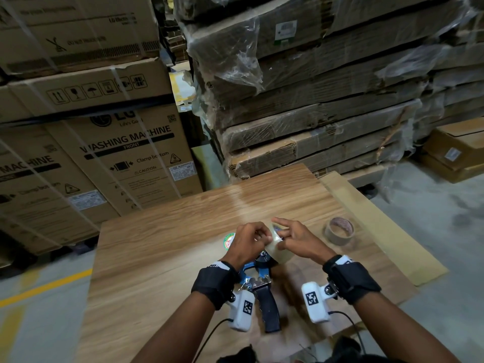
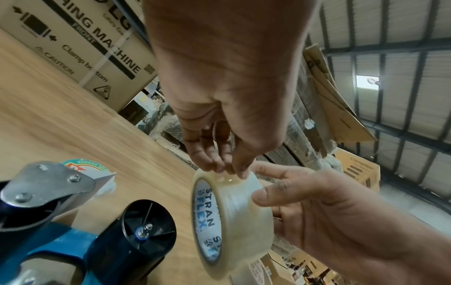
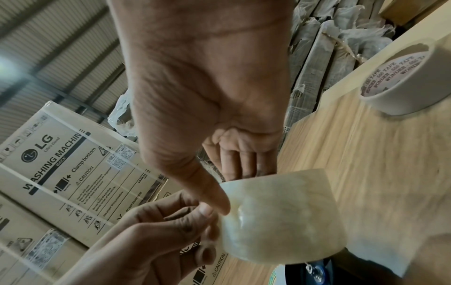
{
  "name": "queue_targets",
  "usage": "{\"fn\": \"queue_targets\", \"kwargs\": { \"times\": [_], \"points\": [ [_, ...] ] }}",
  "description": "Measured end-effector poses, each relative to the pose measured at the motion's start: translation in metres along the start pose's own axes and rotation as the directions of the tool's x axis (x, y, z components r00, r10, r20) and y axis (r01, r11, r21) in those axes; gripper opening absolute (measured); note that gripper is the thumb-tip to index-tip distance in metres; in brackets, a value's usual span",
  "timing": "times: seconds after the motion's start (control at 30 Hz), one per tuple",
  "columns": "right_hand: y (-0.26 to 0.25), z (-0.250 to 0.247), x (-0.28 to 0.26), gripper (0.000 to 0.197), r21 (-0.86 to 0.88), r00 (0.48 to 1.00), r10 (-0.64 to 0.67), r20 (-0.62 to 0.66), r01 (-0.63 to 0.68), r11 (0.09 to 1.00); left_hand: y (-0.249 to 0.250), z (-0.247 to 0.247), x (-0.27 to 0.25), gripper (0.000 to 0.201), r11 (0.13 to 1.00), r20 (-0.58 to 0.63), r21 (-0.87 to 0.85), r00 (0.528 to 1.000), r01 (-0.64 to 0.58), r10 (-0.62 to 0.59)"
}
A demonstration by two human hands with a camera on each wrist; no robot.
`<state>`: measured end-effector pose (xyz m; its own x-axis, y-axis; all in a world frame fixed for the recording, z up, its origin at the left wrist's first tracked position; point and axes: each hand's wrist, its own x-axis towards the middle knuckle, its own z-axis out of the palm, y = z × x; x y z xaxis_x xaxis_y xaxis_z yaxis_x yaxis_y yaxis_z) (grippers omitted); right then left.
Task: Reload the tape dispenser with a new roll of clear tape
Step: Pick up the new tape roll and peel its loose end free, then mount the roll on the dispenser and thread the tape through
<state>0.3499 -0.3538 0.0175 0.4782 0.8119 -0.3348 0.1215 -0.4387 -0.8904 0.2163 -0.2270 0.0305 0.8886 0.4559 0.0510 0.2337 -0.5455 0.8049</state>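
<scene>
A: Tape first — where is the roll?

B: The clear, glossy roll of packing tape (image 1: 278, 247) with a white-and-blue printed core is held up in the air at the lower centre of the head view, between both hands, above the counter (image 1: 162, 247), a wood-grain board.

A: How does each grip stand?

B: The right hand (image 1: 297, 241) has its grip clamped on the roll: in the left wrist view the thumb lies across the outer band and the fingers wrap behind it. The left hand (image 1: 247, 242) has its fingertips (image 2: 220, 166) bunched together and pinching at the top edge of the roll's outer band.

A: And the dispenser?

B: The blue metal tape dispenser with a black pistol handle (image 1: 262, 286) lies on the counter just below the hands in the head view, handle toward the bottom of the frame. In the left wrist view, lower left, its black hub (image 2: 144, 229) stands bare.

A: Anything else on the counter?

B: A beige cardboard tape core with red print inside (image 1: 339, 231) rests at the right, well apart from the hands. A round green-rimmed printed piece (image 1: 229, 241) peeks out left of the left hand; I cannot tell what it is. Brown washing-machine cartons (image 1: 125, 158) fill the upper left, plastic-wrapped flat cardboard stacks (image 1: 314, 100) the upper right.
</scene>
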Motion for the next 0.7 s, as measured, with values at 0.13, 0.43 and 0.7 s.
{"fn": "queue_targets", "kwargs": {
  "times": [0.13, 0.43, 0.7],
  "points": [
    [0.000, -0.008, 0.000, 0.094, -0.031, 1.000, -0.005, 0.009, 0.006, 1.000, -0.007, -0.009, 0.003, 0.003, 0.987, 0.068, -0.147, 0.996, 0.059, -0.050],
    [-0.011, -0.018, -0.002, 0.093, -0.074, 0.964, 0.130, 0.230, -0.116, 0.991, -0.018, -0.022, 0.001, 0.009, 0.928, 0.265, -0.351, 0.964, 0.122, -0.027],
    [-0.025, -0.023, 0.014, 0.098, -0.318, 0.960, 0.049, 0.277, 0.044, 0.947, -0.045, -0.036, -0.004, 0.010, 0.868, 0.359, -0.428, 0.929, 0.252, -0.093]
  ]
}}
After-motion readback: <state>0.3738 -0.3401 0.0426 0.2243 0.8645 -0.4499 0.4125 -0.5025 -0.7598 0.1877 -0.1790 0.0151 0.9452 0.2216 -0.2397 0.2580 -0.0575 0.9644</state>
